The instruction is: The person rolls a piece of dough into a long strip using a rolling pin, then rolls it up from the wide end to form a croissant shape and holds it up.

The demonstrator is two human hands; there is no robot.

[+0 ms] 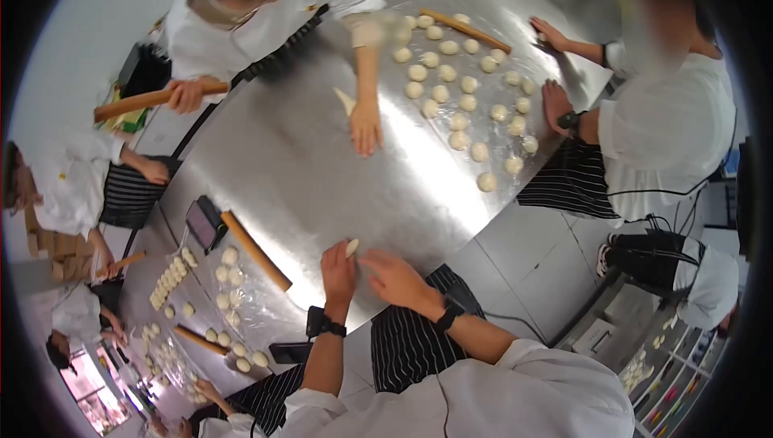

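At the near edge of the steel table, my left hand (pixel 338 274) is closed around a small pale piece of dough (pixel 353 248), whose tip sticks out above the fingers. Just to its right is my right hand (pixel 398 280), slightly blurred, its fingers apart and pointing toward the dough. I see nothing held in it. A wooden rolling pin (pixel 256 251) lies on the table left of my hands, beside several round dough balls (pixel 229 277) on plastic film.
Across the steel table (pixel 282 140), a person holds a rolling pin (pixel 157 100) and rests a hand (pixel 366 128) near a flattened dough piece (pixel 345 101). Many dough balls (pixel 459 140) and another rolling pin (pixel 467 31) lie at the right. A phone (pixel 206 225) stands at the left.
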